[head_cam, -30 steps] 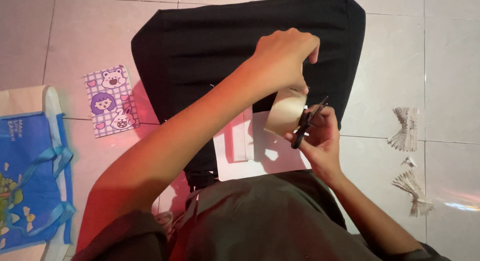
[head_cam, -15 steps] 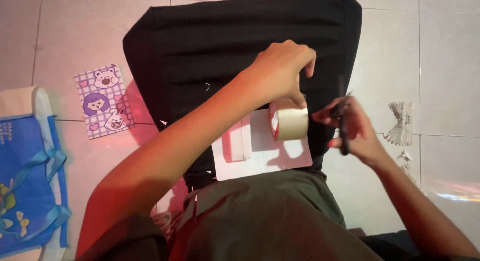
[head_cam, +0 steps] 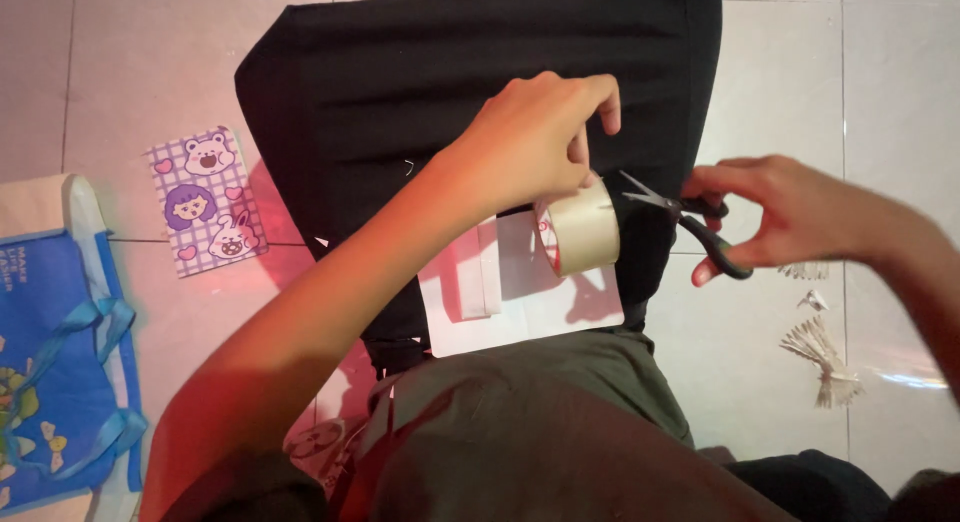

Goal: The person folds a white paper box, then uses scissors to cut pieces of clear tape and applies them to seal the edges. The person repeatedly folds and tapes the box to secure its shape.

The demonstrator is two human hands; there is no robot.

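Pale floor tiles (head_cam: pixel 880 82) run under everything I see from the head camera, with a black cloth (head_cam: pixel 400 72) spread flat across them as the working pad. At the centre, my left hand (head_cam: pixel 530 132) reaches over from the left and pinches the tape roll (head_cam: pixel 582 232) by its upper edge, closed around it so that the roll stands on its rim, tilted, with its open core turned to the left. It looks held that way to keep the roll steady and its outer band facing the blades. My right hand (head_cam: pixel 800 217) grips the scissors (head_cam: pixel 690 227) by their black handles, fingers through the loops, and the blades are parted with their tips just beside the roll's right side, close but apart as far as I can tell. Below the roll lies a white sheet (head_cam: pixel 530 322) on the cloth's near edge, partly in the roll's shadow, with a folded white piece (head_cam: pixel 470 277) lying on its left part. Further out on the left sits a purple checked card (head_cam: pixel 205 202) with cartoon animals, and beyond it a blue bag (head_cam: pixel 60 382). On the right, well apart, lie fanned paper scraps (head_cam: pixel 825 362) on the tiles.
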